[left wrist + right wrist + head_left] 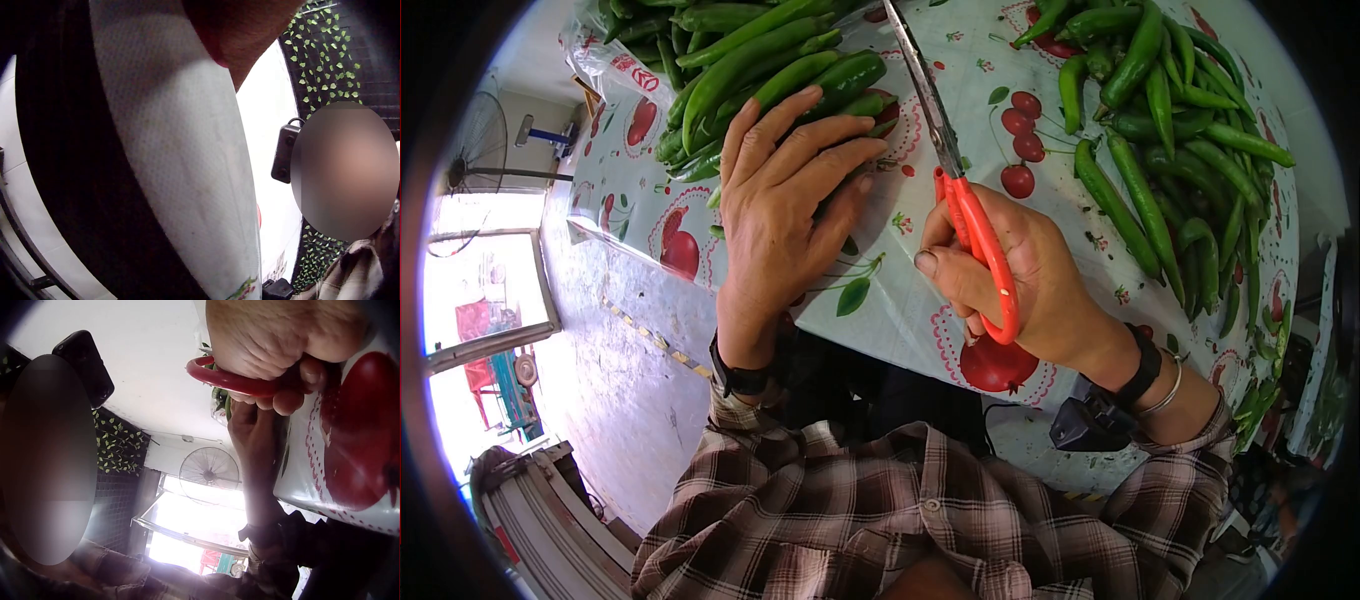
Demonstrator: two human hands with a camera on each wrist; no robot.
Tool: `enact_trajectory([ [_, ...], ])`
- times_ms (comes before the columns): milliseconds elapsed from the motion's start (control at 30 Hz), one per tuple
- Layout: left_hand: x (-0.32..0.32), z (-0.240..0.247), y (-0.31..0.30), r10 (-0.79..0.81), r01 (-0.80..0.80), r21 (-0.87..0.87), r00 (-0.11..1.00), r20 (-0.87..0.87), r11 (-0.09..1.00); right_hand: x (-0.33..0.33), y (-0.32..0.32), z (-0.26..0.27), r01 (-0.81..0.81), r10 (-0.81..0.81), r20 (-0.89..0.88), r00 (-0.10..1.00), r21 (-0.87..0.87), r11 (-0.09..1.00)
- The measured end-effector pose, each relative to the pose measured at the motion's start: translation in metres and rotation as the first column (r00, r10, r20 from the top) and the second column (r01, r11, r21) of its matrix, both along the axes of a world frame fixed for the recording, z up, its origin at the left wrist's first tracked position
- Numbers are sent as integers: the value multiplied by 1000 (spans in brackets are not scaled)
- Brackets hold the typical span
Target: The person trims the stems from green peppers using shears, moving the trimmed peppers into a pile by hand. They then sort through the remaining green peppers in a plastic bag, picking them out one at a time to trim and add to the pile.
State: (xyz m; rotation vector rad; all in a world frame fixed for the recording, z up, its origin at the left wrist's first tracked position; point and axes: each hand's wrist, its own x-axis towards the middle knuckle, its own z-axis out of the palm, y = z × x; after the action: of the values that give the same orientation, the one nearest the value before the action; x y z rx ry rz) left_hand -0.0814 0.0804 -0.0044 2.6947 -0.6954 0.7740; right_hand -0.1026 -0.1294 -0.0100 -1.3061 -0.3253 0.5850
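Observation:
My left hand [795, 195] rests with its fingers slightly spread over the near edge of a heap of long green chili peppers [745, 85]. The tips of its fingers lie on the peppers, and its thumb is tucked toward the palm side. In my right hand [1040, 260] I grip a pair of scissors [988, 245] by the red handles. Their dark metal blades look closed together and point away from me, to the right of the heap. The right wrist view shows the red handle loop [234, 381] against the palm. The left wrist view hides the left fingers.
A second heap of green chili peppers [1190, 150] lies at the table's right side. The patterned tablecloth [870, 340] covers the table, its near edge just in front of my body. Dark bits are scattered near the right heap. A fan [475, 165] stands at the far left.

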Motion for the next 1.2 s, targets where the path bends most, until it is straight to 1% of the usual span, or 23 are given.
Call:
enact_trajectory([
  [167,0,0,0,3,-3,3,1000,2,1000,-1,1,2,22,-22,10,1000,-7,1000],
  [233,0,0,1,-1,1,5,1000,2,1000,0,0,3,-8,8,3,1000,-23,1000],
  [667,0,-1,0,3,-3,2,1000,4,1000,0,-1,1,16,-16,-13,1000,-9,1000],
  [767,0,-1,0,6,-6,7,1000,2,1000,0,-1,1,-6,6,-28,1000,-25,1000],
  [867,0,-1,0,3,-4,11,1000,5,1000,0,0,3,21,-21,-12,1000,5,1000],
  [933,0,0,0,5,-5,14,1000,3,1000,1,-1,8,6,-7,-8,1000,-43,999],
  [1033,0,-1,1,2,-2,17,1000,8,1000,1,-2,9,-6,5,-25,1000,-49,999],
  [1067,1,-1,1,1,-1,17,1000,7,1000,1,-2,9,-5,4,-26,1000,-49,999],
  [1133,1,-1,1,4,-4,16,1000,16,1000,0,-1,9,0,1,-66,998,9,1000],
  [1200,1,-2,0,1,-1,12,1000,18,1000,1,-2,9,-6,5,-57,998,-8,1000],
])
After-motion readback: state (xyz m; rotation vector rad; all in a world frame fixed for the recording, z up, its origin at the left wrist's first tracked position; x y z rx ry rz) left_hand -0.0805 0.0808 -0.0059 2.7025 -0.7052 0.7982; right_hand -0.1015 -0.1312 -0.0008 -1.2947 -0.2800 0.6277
